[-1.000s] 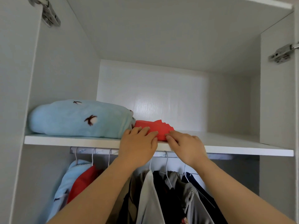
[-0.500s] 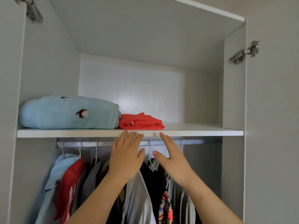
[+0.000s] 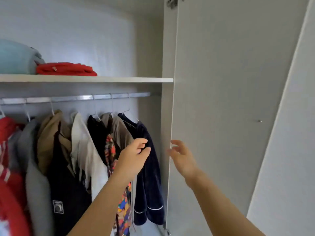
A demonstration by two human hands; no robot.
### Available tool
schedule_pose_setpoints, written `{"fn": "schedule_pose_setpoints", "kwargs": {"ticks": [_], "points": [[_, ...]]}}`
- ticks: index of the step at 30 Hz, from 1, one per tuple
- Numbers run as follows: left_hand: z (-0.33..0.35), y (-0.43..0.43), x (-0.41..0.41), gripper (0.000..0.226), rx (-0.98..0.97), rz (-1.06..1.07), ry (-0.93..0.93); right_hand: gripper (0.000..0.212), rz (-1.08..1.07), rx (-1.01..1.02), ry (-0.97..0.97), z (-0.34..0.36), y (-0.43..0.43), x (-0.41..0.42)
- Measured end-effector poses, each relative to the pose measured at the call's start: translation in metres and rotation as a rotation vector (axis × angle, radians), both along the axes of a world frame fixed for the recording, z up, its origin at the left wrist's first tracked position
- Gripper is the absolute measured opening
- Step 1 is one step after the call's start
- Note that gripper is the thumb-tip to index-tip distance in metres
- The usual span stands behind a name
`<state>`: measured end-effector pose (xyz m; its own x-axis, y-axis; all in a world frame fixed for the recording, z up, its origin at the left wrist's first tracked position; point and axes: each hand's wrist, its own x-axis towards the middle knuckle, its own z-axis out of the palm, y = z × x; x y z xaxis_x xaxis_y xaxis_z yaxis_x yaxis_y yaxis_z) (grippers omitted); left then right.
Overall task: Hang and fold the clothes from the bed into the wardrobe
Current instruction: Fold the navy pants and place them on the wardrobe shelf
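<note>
A folded red garment (image 3: 66, 69) lies on the white wardrobe shelf (image 3: 119, 79), against a rolled light-blue blanket (image 3: 15, 59). Below, several garments hang from the metal rail (image 3: 71, 98), the rightmost a dark navy one (image 3: 150, 176). My left hand (image 3: 134, 155) hovers in front of the navy garment with loosely curled fingers, holding nothing. My right hand (image 3: 183, 157) is raised beside the edge of the open wardrobe door (image 3: 230, 99), fingers spread and relaxed, also without anything in it.
The door's inner face fills the right half of the view, with a small knob screw (image 3: 259, 121) and a hinge (image 3: 172, 2) at the top. White, black, tan, grey and red clothes (image 3: 51, 150) crowd the rail's left side.
Both hands have left the red garment on the shelf and dropped to rail height. The view has swung right, toward the open door.
</note>
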<state>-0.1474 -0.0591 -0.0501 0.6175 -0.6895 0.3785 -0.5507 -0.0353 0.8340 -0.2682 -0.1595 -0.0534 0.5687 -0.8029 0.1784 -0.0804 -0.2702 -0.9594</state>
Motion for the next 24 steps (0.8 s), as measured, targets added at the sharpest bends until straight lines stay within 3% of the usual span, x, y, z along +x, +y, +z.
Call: {"fn": "schedule_pose_setpoints", "kwargs": {"ticks": [7,17,24], "points": [[-0.078,-0.061,-0.188,0.022,0.2,-0.251,0.227,0.024,-0.32,0.256,0.069,-0.089,-0.008,-0.209],[-0.178,-0.091,-0.448,0.016,0.59,-0.78,0.227,0.006,-0.922,0.562,0.009,-0.182,0.043,-0.465],[-0.229,-0.091,-0.618,0.008,0.791,-1.177,0.145,0.008,-1.382,0.734,-0.057,-0.231,0.111,-0.598]]}}
